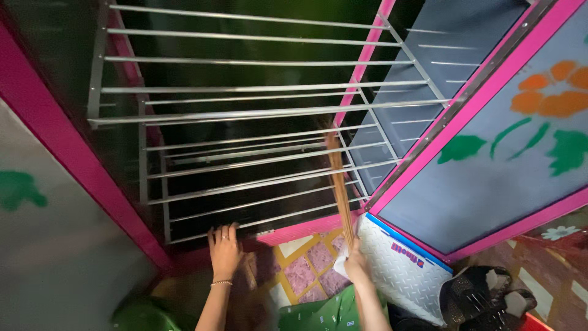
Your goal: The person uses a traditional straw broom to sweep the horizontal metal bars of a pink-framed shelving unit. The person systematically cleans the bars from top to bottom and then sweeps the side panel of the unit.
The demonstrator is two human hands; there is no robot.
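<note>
Seen from the head camera, looking down: left hand [224, 248] laid flat, fingers spread and gripping nothing, on the pink window sill [294, 232] at the foot of a steel window grille [245, 141]; a ring and a thin bracelet visible on that hand and wrist. Right hand [355, 265] clamped around the lower end of a stick broom [340, 184], a bundle of thin brown twigs, with what looks like a pale cloth bunched in the same grip. Broom tip raised against the horizontal bars near the grille's right side, just beside the pink frame upright [367, 55]; the rest of the bundle slanting down to the fist. Swung open to the right, a pink-framed window shutter [490, 184] painted with an orange flower and green leaves. Below, a patterned tile floor [306, 270] in purple and yellow, a white embossed board [398, 270] leaning near the right wrist, dark sandals [484, 297] at lower right, a green object [141, 315] at lower left. Best handled, by the look of it, with light strokes along each bar rather than across, tip kept between the rods, and the flat left hand held as a brace on the sill. Dark beyond the bars; nothing there to make out.
</note>
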